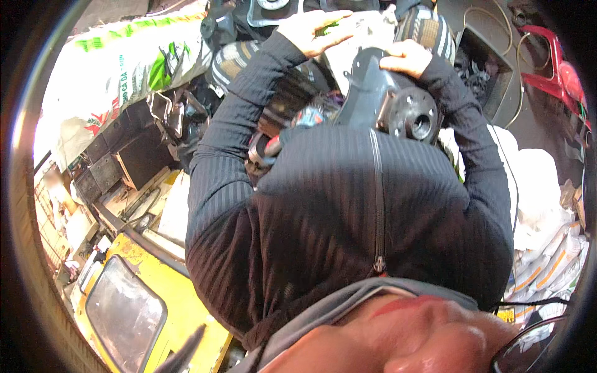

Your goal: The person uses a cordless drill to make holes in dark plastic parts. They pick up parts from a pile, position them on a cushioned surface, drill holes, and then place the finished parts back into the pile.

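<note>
A dark grey metal casting (pixel 367 93) stands close against my chest, tilted, with a round flanged hub (pixel 415 115) full of bolt holes at its lower right. My right hand (pixel 407 59) lies over the upper right edge of this casting, its fingers curled onto the grey surface. To the left and a little higher is my left hand (pixel 311 36), fingers stretched out and holding nothing. It hovers above a pale cloth-like surface, apart from the casting. Another grey part with a ring (pixel 272 3) shows at the top edge, partly cut off.
Large white sacks (pixel 124 68) with green print fill the upper left. Bent metal pieces (pixel 177 115) lie beside them. A dark tray (pixel 497 74) of black parts is at upper right, near a red frame (pixel 547 59). White bags (pixel 540 180) stand right, a yellow panel (pixel 186 311) lower left.
</note>
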Tool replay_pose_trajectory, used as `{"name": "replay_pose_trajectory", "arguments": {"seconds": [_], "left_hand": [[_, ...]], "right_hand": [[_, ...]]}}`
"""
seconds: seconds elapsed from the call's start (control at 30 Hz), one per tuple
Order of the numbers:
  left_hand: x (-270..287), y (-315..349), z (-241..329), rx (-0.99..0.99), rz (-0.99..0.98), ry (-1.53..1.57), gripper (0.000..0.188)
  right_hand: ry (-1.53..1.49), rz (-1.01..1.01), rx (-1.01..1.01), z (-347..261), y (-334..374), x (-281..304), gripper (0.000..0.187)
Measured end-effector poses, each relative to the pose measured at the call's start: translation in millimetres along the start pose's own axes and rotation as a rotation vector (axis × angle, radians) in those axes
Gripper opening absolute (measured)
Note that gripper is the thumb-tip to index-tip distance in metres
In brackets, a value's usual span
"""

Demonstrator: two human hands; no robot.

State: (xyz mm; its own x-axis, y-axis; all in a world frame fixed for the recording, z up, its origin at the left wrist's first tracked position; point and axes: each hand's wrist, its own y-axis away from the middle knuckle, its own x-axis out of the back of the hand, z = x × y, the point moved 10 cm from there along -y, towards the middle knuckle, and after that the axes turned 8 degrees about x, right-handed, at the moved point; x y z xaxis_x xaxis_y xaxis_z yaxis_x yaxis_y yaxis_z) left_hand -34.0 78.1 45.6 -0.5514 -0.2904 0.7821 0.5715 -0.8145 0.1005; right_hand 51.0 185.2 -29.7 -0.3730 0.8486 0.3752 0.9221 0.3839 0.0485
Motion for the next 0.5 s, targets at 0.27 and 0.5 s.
{"name": "replay_pose_trajectory", "arguments": {"seconds": [0.27, 0.5], "left_hand": [[-4.3, 46.9, 18.0, -0.133, -0.047, 0.281, 0.033], [-16.7, 31.2, 12.0, -0.198, -0.116, 0.26, 0.033]], "right_hand": [[-0.073, -0.021, -0.03, -3.4, -6.1, -1.9, 0.037], [-0.069, 0.026, -0.007, -13.2, -7.7, 2.6, 0.036]]}}
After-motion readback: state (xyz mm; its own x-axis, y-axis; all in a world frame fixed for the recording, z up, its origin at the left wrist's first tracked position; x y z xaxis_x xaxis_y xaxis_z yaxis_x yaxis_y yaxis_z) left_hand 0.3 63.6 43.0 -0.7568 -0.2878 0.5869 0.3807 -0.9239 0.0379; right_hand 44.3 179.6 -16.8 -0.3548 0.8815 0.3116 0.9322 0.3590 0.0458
